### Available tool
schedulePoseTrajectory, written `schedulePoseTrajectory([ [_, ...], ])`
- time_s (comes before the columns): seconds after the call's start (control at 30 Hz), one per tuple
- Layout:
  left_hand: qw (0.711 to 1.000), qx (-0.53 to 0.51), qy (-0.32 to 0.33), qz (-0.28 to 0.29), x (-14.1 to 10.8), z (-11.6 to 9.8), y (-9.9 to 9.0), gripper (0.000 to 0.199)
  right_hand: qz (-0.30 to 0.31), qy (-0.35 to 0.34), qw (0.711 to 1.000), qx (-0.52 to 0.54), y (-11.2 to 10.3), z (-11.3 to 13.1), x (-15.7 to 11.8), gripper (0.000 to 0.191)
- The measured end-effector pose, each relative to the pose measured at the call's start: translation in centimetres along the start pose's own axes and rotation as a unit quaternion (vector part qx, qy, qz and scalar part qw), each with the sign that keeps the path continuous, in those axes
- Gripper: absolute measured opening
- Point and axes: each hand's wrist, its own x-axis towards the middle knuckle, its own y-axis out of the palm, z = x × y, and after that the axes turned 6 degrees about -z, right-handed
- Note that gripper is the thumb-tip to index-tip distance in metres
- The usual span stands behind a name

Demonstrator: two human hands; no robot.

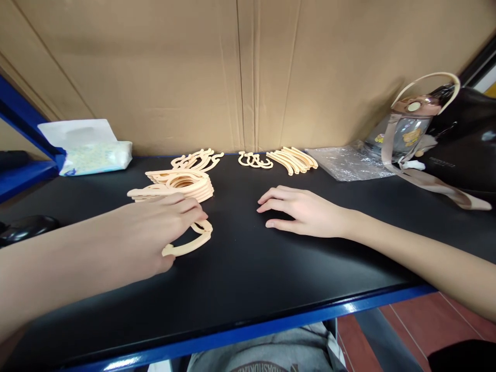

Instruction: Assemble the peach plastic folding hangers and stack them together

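My left hand (pixel 155 222) is closed on a cream plastic folding hanger (pixel 192 246), low over the black table. The thumb is at the near end of the hanger, and the palm and fingers hide much of it. Just beyond this hand lies a stack of similar folded hangers (pixel 199 188). My right hand (pixel 298 209) rests palm down on the table with its fingers apart, holding nothing. Loose hanger arms (pixel 199 159) lie behind the stack. Several small hooks (pixel 254 160) and another row of hanger arms (pixel 293 160) lie beyond my right hand.
The black table (pixel 240 274) has a blue front edge and a cardboard wall (pixel 174 77) behind it. A tissue pack (pixel 96 155) stands at back left, near a dark mouse (pixel 29 229). On the right are a clear plastic bag (pixel 344 163), a strapped bottle (pixel 411 129) and a black bag (pixel 465 144).
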Motion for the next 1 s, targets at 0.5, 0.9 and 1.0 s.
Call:
schedulePoseTrajectory([
  [0.5,0.987,0.09,-0.065,0.117,-0.2,1.3,-0.6,0.056,0.005,-0.001,1.0,0.002,-0.1,0.0,0.0,0.029],
  [0.9,0.993,0.075,-0.037,0.086,-0.5,2.3,-0.6,0.06,0.009,-0.001,1.0,0.004,-0.2,0.1,0.0,0.029],
  [1.0,0.995,0.052,-0.012,0.082,0.1,0.9,-0.4,0.058,0.008,0.0,1.0,0.005,-0.1,0.1,-0.1,0.029],
])
